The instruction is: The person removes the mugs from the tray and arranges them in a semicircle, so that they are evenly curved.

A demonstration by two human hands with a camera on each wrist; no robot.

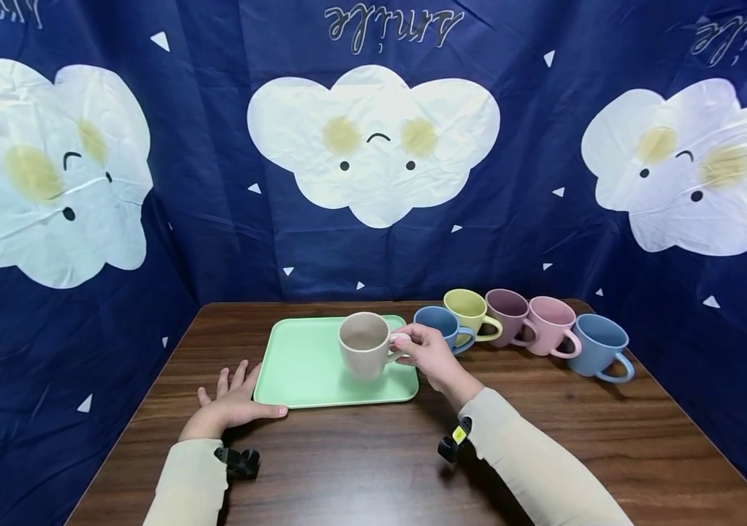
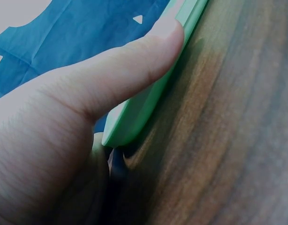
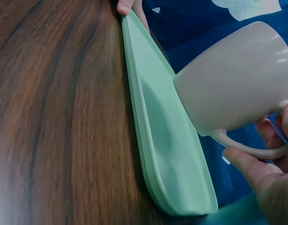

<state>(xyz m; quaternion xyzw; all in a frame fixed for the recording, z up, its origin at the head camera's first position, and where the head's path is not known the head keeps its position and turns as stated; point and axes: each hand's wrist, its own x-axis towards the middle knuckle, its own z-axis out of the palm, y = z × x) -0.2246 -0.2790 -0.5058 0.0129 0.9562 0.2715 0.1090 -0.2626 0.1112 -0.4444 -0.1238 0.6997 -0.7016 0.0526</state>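
Observation:
A beige mug is upright over the right part of a light green tray; I cannot tell whether its base touches the tray. My right hand grips the mug's handle, and the right wrist view shows the fingers and thumb around the handle. My left hand rests at the tray's front left corner, fingers spread and straight. In the left wrist view its thumb lies along the tray's rim.
Right of the tray, a row of mugs stands on the wooden table: dark blue, yellow, purple, pink and light blue. The dark blue one is partly behind my right hand. A blue cloud-print curtain surrounds the table.

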